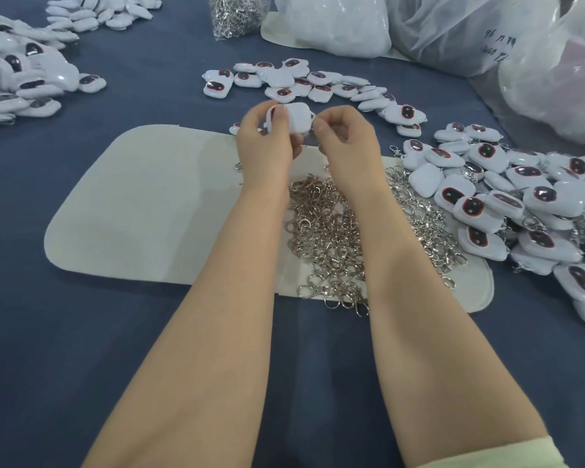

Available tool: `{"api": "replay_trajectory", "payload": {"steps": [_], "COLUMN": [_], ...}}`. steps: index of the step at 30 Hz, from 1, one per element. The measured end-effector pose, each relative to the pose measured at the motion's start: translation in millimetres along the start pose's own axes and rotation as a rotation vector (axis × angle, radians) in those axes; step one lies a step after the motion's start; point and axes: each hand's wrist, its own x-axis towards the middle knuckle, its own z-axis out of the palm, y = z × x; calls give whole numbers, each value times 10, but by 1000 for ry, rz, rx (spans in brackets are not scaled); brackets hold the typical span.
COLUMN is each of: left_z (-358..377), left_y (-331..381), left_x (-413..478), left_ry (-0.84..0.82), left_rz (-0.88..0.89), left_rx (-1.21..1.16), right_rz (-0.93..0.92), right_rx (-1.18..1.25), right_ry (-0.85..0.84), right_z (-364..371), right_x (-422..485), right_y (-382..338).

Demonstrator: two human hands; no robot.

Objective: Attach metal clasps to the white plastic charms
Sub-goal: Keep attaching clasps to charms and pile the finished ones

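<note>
My left hand [267, 140] grips a white plastic charm [298, 118] held up above the far edge of the cream mat [142, 211], its plain white back toward me. My right hand [347, 136] has its fingers curled and pinches at the charm's right edge, where a small metal clasp is mostly hidden behind the fingertips. A loose pile of silver metal clasps [331, 238] lies on the mat beneath my forearms.
Charms with dark oval faces lie in a row beyond my hands [301, 84], in a heap at right [520, 204] and in piles at left [21, 79]. A clear bag of clasps [235, 13] and white plastic bags [453, 28] stand at the back on the blue cloth.
</note>
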Motion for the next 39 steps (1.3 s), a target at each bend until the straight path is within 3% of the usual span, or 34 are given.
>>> {"api": "replay_trajectory", "payload": {"steps": [4,8,11,17,22,29,33,35,37,39], "left_z": [-20,-25,-21,0,27,42,55,49,39,28], "left_y": [1,30,34,0,-29,-37,-63,-76,-101,-122], "left_x": [17,-14,-28,-48,-77,-64,-54,-39,-25,-9], "left_ry": [-14,-37,7,-19,-25,-59,-70,-51,-25,-6], "left_rz": [-169,-244,-172,223,382,283,229,223,212,204], "left_rx": [-173,-241,-163,186,384,421,404,414,419,416], "right_rz": [-9,-19,-38,-49,30,71,184,285,362,359], "right_rx": [62,59,-50,-175,-275,-128,-147,67,524,1018], "right_ry": [-35,49,40,12,8,-126,55,290,509,624], "right_z": [-9,-4,4,27,6,-89,-190,-249,-360,-461], "right_x": [-18,-21,-14,-15,9,0,55,90,111,86], "right_y": [-16,-26,-12,15,42,-67,13,11,-14,-27]}}
